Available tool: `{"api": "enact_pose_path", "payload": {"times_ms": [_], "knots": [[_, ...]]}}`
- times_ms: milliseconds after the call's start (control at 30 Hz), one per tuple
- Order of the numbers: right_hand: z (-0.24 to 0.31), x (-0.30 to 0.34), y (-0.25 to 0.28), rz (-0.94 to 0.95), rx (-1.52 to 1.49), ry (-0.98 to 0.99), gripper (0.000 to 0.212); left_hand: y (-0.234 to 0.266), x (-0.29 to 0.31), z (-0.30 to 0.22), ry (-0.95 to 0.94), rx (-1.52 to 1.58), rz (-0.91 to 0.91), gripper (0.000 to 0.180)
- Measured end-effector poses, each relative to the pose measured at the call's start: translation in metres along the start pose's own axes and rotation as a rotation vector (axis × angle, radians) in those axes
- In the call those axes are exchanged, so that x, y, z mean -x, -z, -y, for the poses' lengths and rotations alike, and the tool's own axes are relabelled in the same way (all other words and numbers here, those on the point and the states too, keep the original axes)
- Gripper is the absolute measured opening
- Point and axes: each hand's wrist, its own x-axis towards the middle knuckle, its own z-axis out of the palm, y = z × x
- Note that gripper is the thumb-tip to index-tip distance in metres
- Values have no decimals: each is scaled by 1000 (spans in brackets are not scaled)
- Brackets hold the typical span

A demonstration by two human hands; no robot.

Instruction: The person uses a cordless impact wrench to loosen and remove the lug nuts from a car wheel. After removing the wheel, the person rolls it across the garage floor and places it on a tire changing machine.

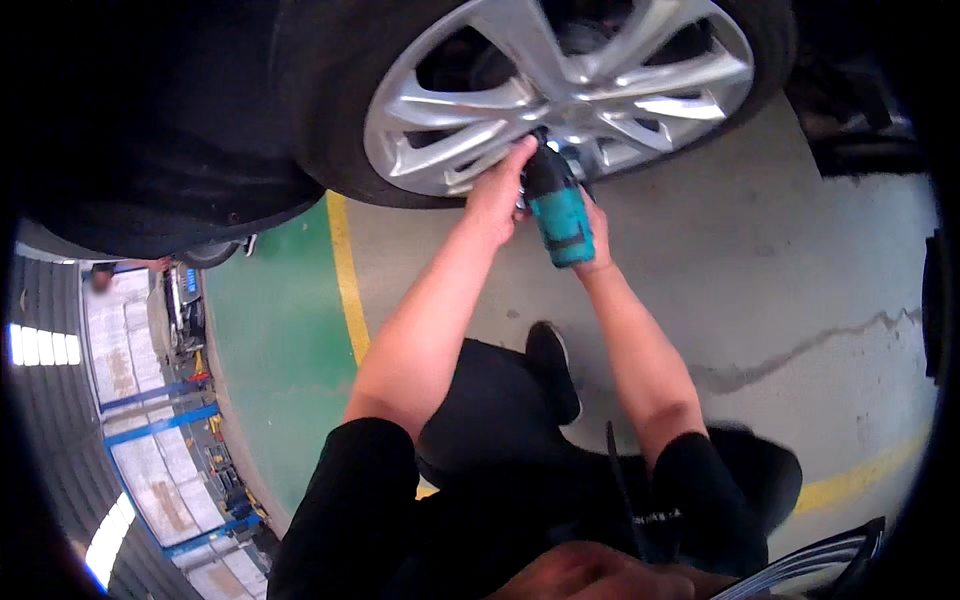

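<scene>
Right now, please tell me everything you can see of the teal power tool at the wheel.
The teal power tool has a teal body and a black front part, plastic by its look. Its black nose points up into the hub of the silver alloy wheel. The left hand steadies the front; the right hand wraps around it from behind. Its handle and trigger are hidden.

Both hands (497,190) press teal driver (558,215) (wheel hub (560,100)).

Grey concrete floor (800,260), cracked; yellow line (347,270); green strip (280,360).
</scene>
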Motion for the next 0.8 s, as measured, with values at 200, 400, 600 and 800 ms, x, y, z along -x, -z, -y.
{"api": "enact_pose_path", "payload": {"times_ms": [200, 400, 600, 800], "knots": [[62, 40, -32, -137, 570, 195, 37, 4, 22, -6, 58, -27, 15, 60], [36, 14, -14, -25, 213, 32, 39, -1, 10, 1, -19, -8, -2, 63], [34, 21, 0, -43, 314, 156, 42, -10, 14, -13, 0, -62, 27, 56], [66, 39, -16, -76, 504, 23, 38, -6, 23, -5, 49, -92, -1, 50]]}}
